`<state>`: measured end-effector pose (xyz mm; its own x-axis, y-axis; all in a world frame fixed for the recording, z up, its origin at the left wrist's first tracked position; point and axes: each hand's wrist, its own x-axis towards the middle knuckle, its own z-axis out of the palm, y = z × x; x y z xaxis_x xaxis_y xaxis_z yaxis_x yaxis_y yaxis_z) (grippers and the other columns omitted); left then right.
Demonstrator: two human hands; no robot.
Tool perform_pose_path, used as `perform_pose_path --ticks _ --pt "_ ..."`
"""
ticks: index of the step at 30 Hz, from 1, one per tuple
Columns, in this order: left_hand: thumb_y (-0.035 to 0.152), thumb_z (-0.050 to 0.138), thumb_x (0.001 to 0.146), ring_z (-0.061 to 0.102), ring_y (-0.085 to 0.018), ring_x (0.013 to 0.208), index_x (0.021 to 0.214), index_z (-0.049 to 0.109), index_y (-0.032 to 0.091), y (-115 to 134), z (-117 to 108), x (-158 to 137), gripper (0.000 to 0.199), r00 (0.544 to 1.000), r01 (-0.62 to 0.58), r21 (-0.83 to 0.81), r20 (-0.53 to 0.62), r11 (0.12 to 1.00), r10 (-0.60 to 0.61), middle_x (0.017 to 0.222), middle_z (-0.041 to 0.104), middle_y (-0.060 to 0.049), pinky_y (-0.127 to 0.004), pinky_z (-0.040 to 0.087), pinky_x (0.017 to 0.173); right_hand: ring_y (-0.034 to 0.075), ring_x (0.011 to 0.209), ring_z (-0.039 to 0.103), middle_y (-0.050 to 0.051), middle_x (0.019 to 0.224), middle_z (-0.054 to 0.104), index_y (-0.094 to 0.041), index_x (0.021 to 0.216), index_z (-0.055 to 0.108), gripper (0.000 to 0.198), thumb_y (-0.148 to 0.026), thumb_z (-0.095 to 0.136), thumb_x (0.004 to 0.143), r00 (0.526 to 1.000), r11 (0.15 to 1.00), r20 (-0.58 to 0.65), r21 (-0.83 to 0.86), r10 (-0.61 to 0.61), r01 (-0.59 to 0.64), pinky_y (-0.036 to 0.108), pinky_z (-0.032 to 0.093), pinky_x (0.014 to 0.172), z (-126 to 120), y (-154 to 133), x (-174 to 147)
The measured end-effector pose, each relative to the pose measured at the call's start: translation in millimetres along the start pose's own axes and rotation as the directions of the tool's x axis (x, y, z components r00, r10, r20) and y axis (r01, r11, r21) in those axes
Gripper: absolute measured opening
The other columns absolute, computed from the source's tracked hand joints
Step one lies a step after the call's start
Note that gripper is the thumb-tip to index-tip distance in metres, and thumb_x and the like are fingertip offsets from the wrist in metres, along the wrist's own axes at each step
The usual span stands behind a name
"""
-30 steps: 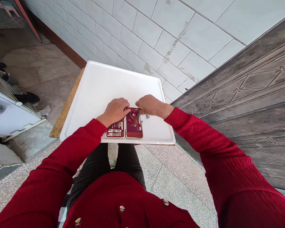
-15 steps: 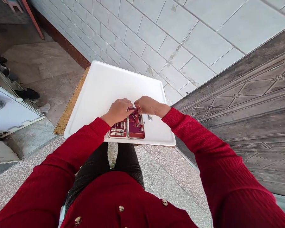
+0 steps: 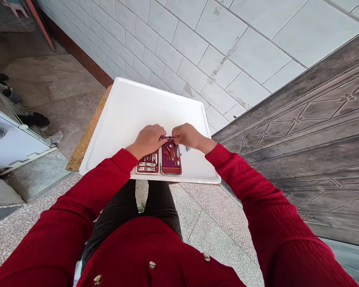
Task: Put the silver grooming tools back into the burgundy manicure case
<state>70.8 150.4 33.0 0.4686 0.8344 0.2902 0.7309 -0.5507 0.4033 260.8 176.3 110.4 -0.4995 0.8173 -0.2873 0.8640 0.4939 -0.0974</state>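
An open manicure case with a dark red lining lies near the front edge of a white tray-like top. Its left half carries nail clippers and several slim metal tools; a red strap with a snap crosses the tools in its right half. My left hand is closed over the far part of the left half, thumb reaching across to the right half. At the far end of the right half, my right hand is pinched closed; whatever lies between its fingertips is too small to make out.
A small nail clipper lies on the white top, right of the case. Behind is a tiled wall, and to the right a grey patterned panel. A white rack stands at the left on the floor.
My right hand has shifted slightly to the right and turned a little, its fingertips still at the far end of the case. My left hand stays in place on it.
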Motion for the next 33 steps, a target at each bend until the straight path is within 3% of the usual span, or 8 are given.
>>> perform_pose_path --ticks 8,16,21,25,29,33 --pt "0.029 0.057 0.101 0.067 -0.028 0.113 0.103 0.071 0.018 1 -3 -1 0.017 1.0 0.005 0.006 0.019 1.0 -0.005 0.115 0.075 -0.009 -0.044 0.051 0.101 0.018 0.087 0.07 0.007 0.099 0.081 -0.013 0.102 0.08 0.016 -0.012 0.067 0.094 0.998 0.991 0.054 -0.13 -0.027 0.034 0.026 0.042 0.071 -10 -11 3" --pt "0.029 0.058 0.101 0.067 -0.028 0.116 0.105 0.071 0.019 -1 0 0 0.018 1.0 0.01 0.016 0.011 1.0 -0.01 0.121 0.075 -0.009 -0.045 0.051 0.105 0.025 0.094 0.071 0.015 0.105 0.08 -0.009 0.105 0.079 0.02 -0.014 0.062 0.095 0.996 0.956 0.055 -0.279 -0.074 0.087 0.032 0.037 0.072 -2 -14 8" --pt "0.031 0.058 0.101 0.067 -0.028 0.118 0.108 0.072 0.02 -3 1 0 0.019 1.0 0.013 0.012 0.013 1.0 -0.013 0.123 0.075 -0.008 -0.045 0.05 0.107 0.025 0.094 0.07 0.014 0.103 0.08 -0.01 0.104 0.079 0.023 -0.013 0.057 0.098 0.994 0.957 0.042 -0.268 -0.101 0.109 0.032 0.037 0.072 1 -13 11" --pt "0.031 0.058 0.102 0.067 -0.028 0.12 0.111 0.073 0.019 -3 1 0 0.021 1.0 0.021 0.014 0.014 1.0 -0.021 0.127 0.074 -0.008 -0.045 0.049 0.108 0.023 0.087 0.069 0.012 0.094 0.08 -0.013 0.093 0.079 0.02 -0.012 0.059 0.095 0.993 0.958 0.051 -0.26 -0.11 0.12 0.032 0.035 0.069 1 -13 18" --pt "0.03 0.057 0.101 0.066 -0.028 0.122 0.11 0.073 0.02 -3 0 0 0.021 1.0 0.011 -0.003 0.021 1.0 -0.011 0.126 0.075 -0.008 -0.046 0.05 0.108 0.02 0.081 0.067 0.007 0.087 0.078 -0.015 0.087 0.077 0.011 -0.011 0.067 0.09 0.993 0.985 0.014 -0.13 -0.113 0.114 0.029 0.036 0.069 3 -9 23" --pt "0.031 0.055 0.102 0.067 -0.028 0.12 0.108 0.073 0.022 -4 -1 0 0.021 1.0 0.005 -0.009 0.001 1.0 -0.005 0.126 0.075 -0.008 -0.046 0.051 0.106 0.015 0.076 0.065 0.003 0.092 0.078 -0.016 0.104 0.075 0.016 -0.016 0.075 0.088 0.989 0.975 -0.142 0.209 -0.046 0.075 0.026 0.042 0.07 10 7 17"
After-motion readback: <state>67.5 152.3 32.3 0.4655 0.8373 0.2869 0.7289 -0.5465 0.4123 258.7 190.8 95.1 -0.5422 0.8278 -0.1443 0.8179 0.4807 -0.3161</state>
